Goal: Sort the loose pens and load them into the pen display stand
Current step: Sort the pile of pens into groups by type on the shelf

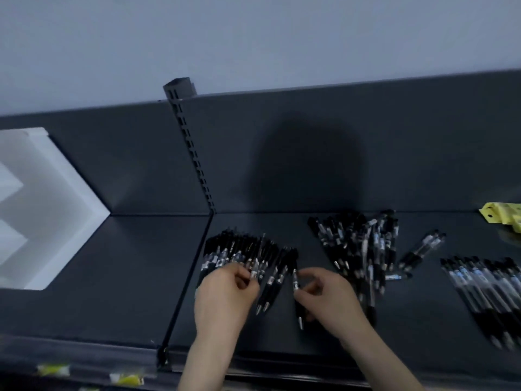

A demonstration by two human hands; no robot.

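two hands at near edge of dark shelf [127,277]: left hand [225,294] pinches pens in fanned group [239,249]; right hand [329,297] pinches single pen [296,280]. judged: sorting partway; fanned group and right row [485,289] laid out, loose heap [358,244] unsorted; display stand unseen, loading apparently not begun. behind: slotted upright [194,153], grey wall [253,38].

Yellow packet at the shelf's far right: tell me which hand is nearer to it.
Right. The right hand pinches a pen mid-shelf, the yellow packet up and to its right; the left hand is farther left, gripping the fanned row of pens.
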